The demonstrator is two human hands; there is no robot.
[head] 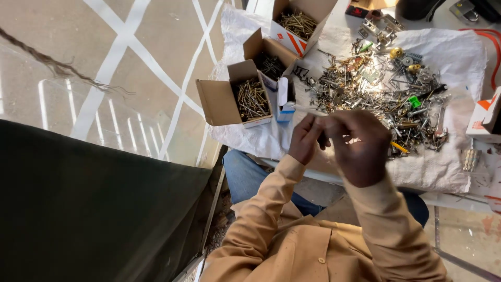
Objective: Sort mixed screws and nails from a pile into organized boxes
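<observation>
Both hands meet fingertip to fingertip, the left hand (304,138) and right hand (360,146) apparently pinching something small and dark, too hidden to identify. Held near the table's edge, short of the hardware pile (383,91), it could slip and fall.

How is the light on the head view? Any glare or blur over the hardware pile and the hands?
Head view: hard sunlight glares off the metal hardware pile and white cloth; left hand and right hand look dark, slightly soft, hiding what they pinch; nearest open box of screws is sharp.
</observation>
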